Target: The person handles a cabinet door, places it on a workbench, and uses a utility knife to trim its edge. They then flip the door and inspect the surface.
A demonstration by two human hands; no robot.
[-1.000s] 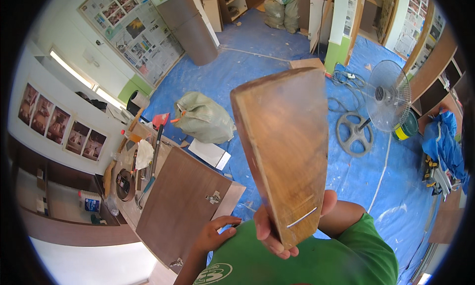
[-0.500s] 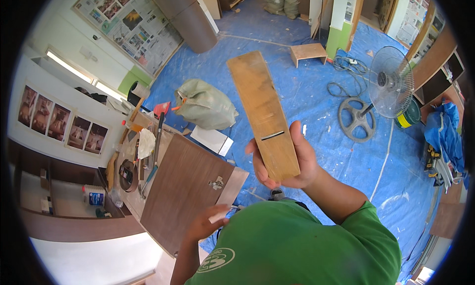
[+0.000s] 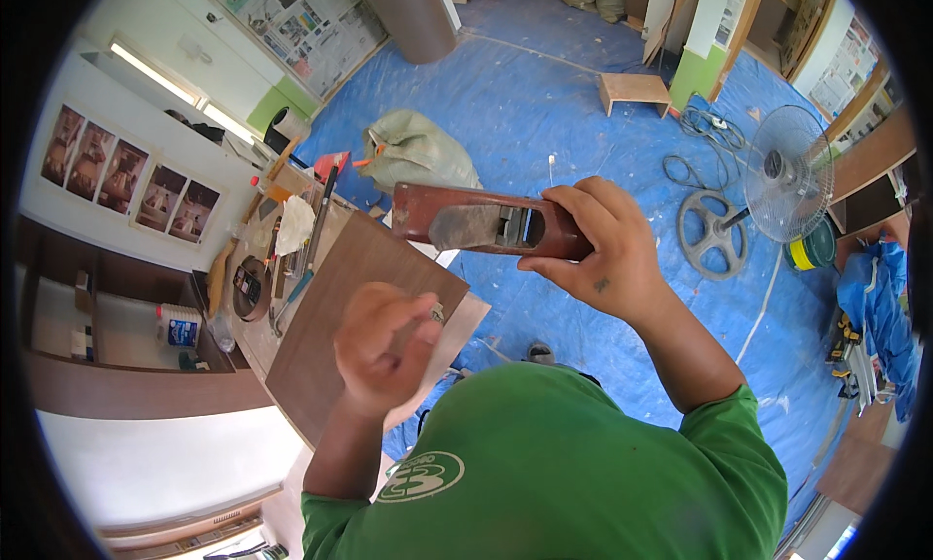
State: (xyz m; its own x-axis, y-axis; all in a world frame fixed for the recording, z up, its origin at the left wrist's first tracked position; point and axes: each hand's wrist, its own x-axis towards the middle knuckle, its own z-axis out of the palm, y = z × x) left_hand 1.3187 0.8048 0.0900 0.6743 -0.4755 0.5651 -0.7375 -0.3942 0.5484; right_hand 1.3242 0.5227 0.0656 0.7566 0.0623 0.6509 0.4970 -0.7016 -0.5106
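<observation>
My right hand [image 3: 612,254] is wrapped round one end of a wooden hand plane [image 3: 418,210], held level above the floor. Its reddish-brown top faces up, with the grey blade and the mouth showing. My left hand [image 3: 379,351] is raised over the brown wood panel [image 3: 326,332], below the plane's far end. Its fingers are loosely bent, thumb and forefinger apart, nothing plainly held. A small metal fitting [image 3: 437,313] shows at those fingertips; whether they touch it I cannot tell.
Tools and a coiled brown strap [image 3: 252,278] crowd the worktop at left. A full greenish sack [image 3: 418,152] lies on the blue floor sheet [image 3: 544,317]. A fan [image 3: 789,171] with a round base stands at right, near a small wooden stool [image 3: 634,89] and loose cable [image 3: 690,157].
The plane has turned from sole-up and upright to blade-side-up and crosswise, its free end swinging left. My left hand has risen over the panel. The whole view has shifted slightly.
</observation>
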